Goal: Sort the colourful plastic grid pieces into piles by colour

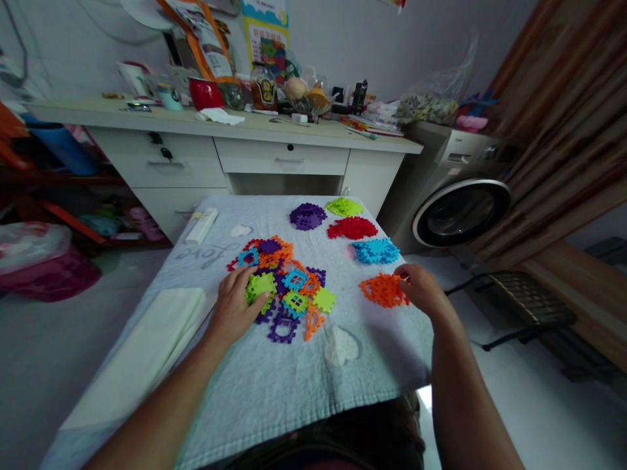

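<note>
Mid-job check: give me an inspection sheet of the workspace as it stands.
Surface: pale towel spread flat over the table.
Job's things: mixed tile pile at centre; purple pile, green pile, red pile, blue pile and orange pile sorted to the right.
Clutter: white tube and folded white sheet at left.
Grippers: left hand grips a green tile; right hand touches the orange pile, grip unclear.
Cables: nothing seen.
Surroundings: cluttered desk behind, washing machine at right.

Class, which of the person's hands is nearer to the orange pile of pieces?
Right. The right hand is at the right edge of the orange pile; the left hand rests on the mixed heap to its left.
</note>
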Available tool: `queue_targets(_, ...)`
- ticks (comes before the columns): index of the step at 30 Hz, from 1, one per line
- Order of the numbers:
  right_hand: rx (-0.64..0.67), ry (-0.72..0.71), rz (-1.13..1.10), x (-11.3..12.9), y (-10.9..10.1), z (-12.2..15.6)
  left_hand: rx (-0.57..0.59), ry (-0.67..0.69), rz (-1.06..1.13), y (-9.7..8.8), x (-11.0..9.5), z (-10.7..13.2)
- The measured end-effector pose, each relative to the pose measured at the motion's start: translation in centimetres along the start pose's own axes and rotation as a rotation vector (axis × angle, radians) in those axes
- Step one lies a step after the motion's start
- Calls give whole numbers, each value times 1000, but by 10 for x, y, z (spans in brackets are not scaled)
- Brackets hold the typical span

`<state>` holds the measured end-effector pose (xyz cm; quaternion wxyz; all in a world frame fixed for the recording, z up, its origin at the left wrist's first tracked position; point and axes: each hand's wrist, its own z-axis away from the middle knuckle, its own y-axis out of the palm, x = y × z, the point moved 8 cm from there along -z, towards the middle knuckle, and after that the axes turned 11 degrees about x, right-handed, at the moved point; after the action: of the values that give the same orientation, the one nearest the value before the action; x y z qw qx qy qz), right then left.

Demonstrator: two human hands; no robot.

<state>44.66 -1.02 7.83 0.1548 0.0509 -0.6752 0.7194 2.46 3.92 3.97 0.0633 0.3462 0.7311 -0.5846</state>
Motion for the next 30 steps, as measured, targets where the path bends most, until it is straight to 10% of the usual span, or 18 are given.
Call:
queue_targets(14, 169, -530, -108, 202, 51, -17, 88, 9, 97, 6, -5, 2)
queue_targets(22, 128, -625, -101, 226, 77, -27, 100, 27, 107, 7, -7, 2)
queue_targets(30, -79, -504, -383, 193, 57, -33, 113, 33, 95, 10, -5, 1)
